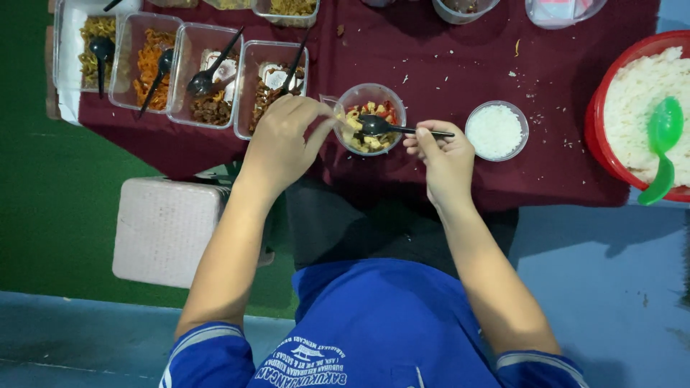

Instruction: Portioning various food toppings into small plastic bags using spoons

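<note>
Blue shirt fabric fills the bottom of the view, and both bare forearms reach up from it toward the dark red surface (445, 65). The left hand (284, 140) is laid against the rim of a small clear cup (370, 118), its fingers curled round the near-left side to steady it. The right hand (445, 154) is closed on the handle of a black spoon (392, 128), whose bowl rests in the mixed filling of yellow and red pieces. The cup stands near the front edge of the surface, between the two hands.

For the spooning to be done well, the cup should be kept pinned by the left fingers so that it is not tipped, and the spoon should be held level and low while the filling is pressed or spread, so that nothing is pushed over the rim.

A second small cup of white rice (494, 131) stands just beside the right hand, and a red basin of rice (600, 118) with a green ladle (661, 147) is cut off at the right edge. Rectangular containers (208, 75) with black spoons are lined up at the upper left; their contents are possibly noodles and fried pieces, though this is hard to make out. More tubs at the top edge are cropped. The left thumb is hidden behind the hand.
</note>
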